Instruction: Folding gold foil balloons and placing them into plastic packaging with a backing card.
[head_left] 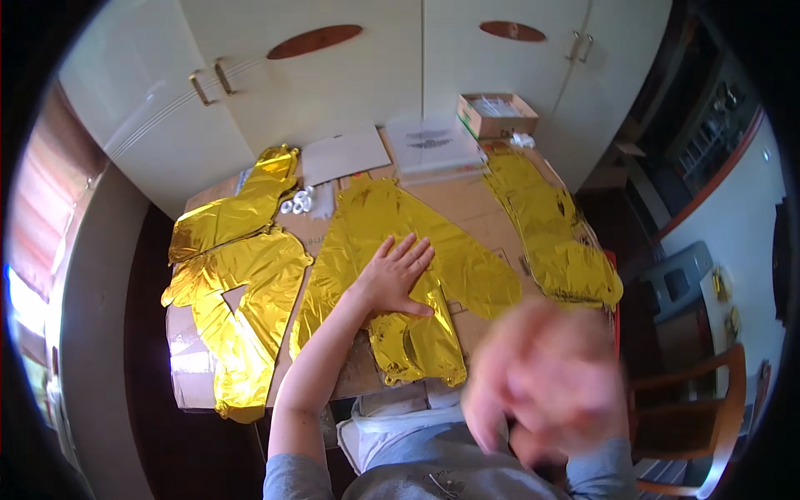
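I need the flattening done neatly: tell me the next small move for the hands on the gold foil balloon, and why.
Probably slide the left hand outward along the middle gold foil balloon. It lies palm-down with fingers spread on the foil, which looks creased. The right hand is raised, blurred and off the foil, so it could come down to steady the lower part.

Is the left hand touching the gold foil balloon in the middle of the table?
Touching: the head view shows the left hand pressed flat, fingers spread, on the gold balloon.
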`<act>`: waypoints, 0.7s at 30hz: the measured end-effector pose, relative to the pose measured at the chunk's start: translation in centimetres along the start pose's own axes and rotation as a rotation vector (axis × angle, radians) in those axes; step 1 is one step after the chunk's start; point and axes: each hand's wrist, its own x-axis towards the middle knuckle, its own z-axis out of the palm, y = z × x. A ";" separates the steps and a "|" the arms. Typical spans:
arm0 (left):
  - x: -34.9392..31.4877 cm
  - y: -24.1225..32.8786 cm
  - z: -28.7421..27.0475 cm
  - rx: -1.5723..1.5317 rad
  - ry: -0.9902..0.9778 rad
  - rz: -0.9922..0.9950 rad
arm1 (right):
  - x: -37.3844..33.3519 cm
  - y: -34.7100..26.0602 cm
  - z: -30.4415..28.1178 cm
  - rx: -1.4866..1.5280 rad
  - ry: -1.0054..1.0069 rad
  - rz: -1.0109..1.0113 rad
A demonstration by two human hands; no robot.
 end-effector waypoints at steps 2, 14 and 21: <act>0.8 0.3 -0.4 -0.018 0.013 0.042 | 0.3 2.8 -5.2 -0.639 -0.049 0.009; 0.3 0.8 -0.5 -0.024 0.029 0.044 | -4.7 12.1 -23.8 -2.009 -0.249 0.489; -0.9 3.5 -1.2 -0.060 0.000 0.022 | -7.2 11.5 -22.5 -2.032 -0.236 0.387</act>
